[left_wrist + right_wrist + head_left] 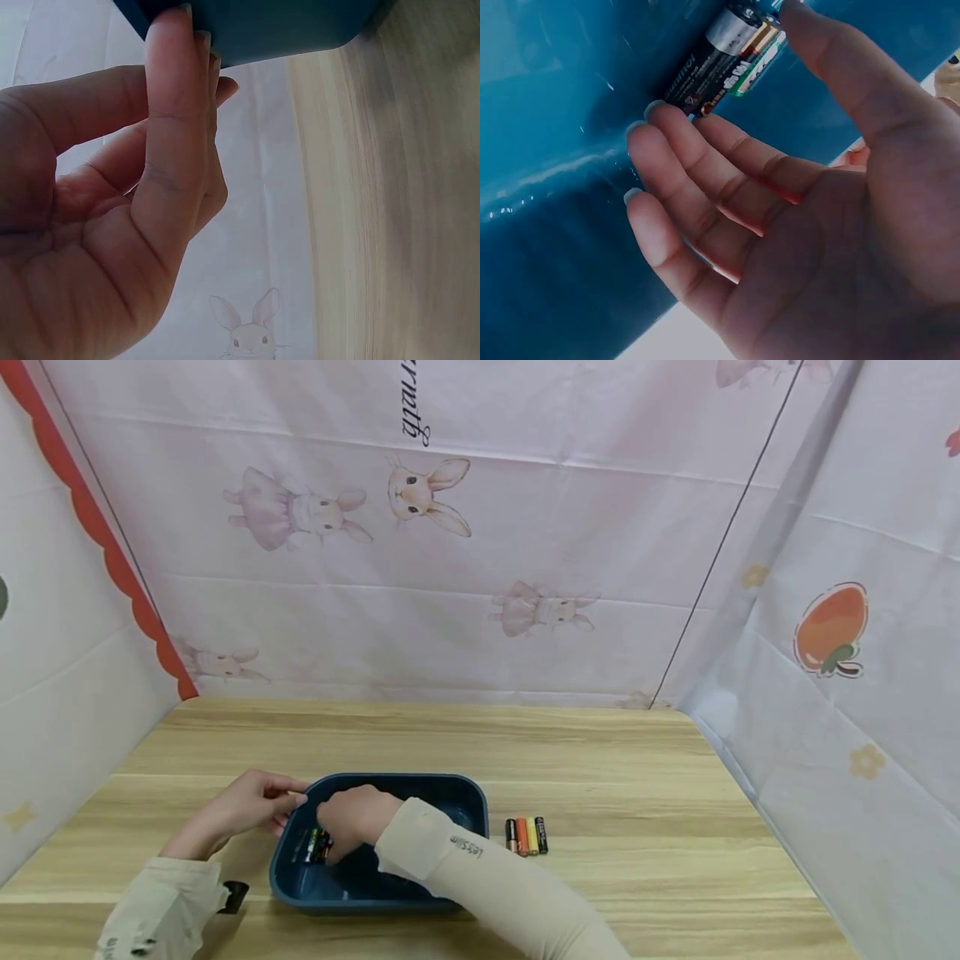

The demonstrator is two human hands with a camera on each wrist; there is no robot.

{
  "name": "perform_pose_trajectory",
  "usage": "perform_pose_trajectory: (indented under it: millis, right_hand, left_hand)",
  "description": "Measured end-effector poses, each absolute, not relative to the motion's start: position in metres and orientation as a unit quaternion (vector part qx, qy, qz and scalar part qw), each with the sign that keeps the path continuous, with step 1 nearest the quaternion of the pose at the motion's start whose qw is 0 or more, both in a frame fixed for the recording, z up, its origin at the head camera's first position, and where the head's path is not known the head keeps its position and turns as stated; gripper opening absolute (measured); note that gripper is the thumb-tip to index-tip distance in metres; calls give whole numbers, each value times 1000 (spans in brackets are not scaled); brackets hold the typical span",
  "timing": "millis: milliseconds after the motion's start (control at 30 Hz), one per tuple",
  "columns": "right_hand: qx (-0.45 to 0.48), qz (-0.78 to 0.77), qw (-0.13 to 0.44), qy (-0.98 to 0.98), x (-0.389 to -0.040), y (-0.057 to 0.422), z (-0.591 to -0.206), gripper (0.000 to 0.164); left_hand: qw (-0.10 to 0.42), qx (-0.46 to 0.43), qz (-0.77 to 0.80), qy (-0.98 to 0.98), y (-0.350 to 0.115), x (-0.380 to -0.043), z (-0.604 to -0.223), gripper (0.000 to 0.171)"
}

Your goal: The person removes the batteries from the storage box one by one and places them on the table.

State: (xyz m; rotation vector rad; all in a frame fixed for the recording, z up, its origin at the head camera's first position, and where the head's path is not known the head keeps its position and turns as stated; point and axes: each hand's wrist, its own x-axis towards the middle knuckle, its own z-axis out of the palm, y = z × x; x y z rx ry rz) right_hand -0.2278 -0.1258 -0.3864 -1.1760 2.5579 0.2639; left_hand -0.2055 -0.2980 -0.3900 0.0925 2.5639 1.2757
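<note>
From here I see the right hand (360, 818) bent down inside the dark blue, round-cornered plastic bin (318, 887), fingers by the small black-and-silver batteries (724, 64) there; I can't tell if its grip has them. The left hand (247, 802) touches the bin's side, fingers loose.

Blue bin (367, 907) (perhaps teal, given shadow); wood-grain table (675, 827); orange, yellow, black batteries (527, 837).

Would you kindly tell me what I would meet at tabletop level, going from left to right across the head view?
Left hand → right hand → first dark battery → orange battery → yellow battery → second dark battery.
</note>
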Motion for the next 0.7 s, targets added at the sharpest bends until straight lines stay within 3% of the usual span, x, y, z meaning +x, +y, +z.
perform_pose_trajectory:
  millis: [367, 700]
  right_hand:
    - [-399, 108, 148, 899, -226, -128, -390, 23]
    - [-388, 114, 142, 903, -228, -124, -393, 26]
  left_hand:
    - [133, 33, 444, 885, -298, -205, -392, 34]
    - [133, 39, 445, 885, -299, -205, -392, 33]
